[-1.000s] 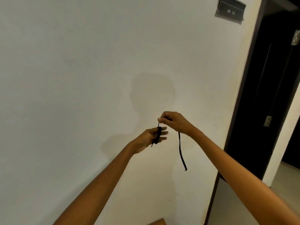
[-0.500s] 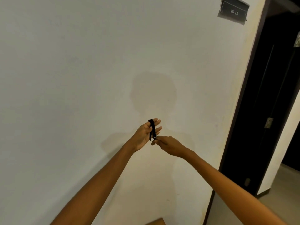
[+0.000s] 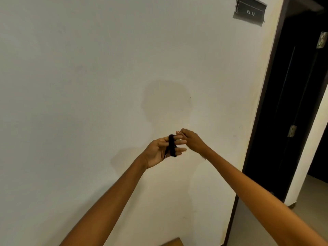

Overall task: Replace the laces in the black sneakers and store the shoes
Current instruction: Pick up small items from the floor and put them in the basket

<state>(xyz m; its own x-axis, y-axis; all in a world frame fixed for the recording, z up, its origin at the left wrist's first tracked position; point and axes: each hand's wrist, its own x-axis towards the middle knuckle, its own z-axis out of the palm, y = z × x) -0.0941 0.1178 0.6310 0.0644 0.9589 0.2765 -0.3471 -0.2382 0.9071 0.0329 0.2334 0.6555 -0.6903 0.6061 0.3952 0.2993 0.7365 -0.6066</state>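
**Lace now fully wound on left hand, no loose tail left**

Change: a second ago a long tail of the black lace (image 3: 171, 146) hung from the right hand, centre frame. Half a second ago that hand was low, under the coil. Now it's up at the top of the coil and no tail hangs down.

State now:
- Left hand (image 3: 159, 151), centre of frame: fingers (image 3: 181, 149) straight and spread, lace wrapped round them as a tight bundle. A thin strand trails across the palm.
- Right hand (image 3: 190, 140), just right of the coil: fingers curled, tips touching the left fingertips. Probably pinching the lace end, but the end itself is too small to see, so can't confirm.
- Sneakers: not in view. Only a white wall (image 3: 88, 86), a sign (image 3: 250, 12) upper right and a dark doorway (image 3: 292, 103) at the right edge.

Read: this looks like bundling a removed lace, winding about done. Next is likely tucking the end and sliding the coil off. Risk: coil springs loose when it comes off the fingers.
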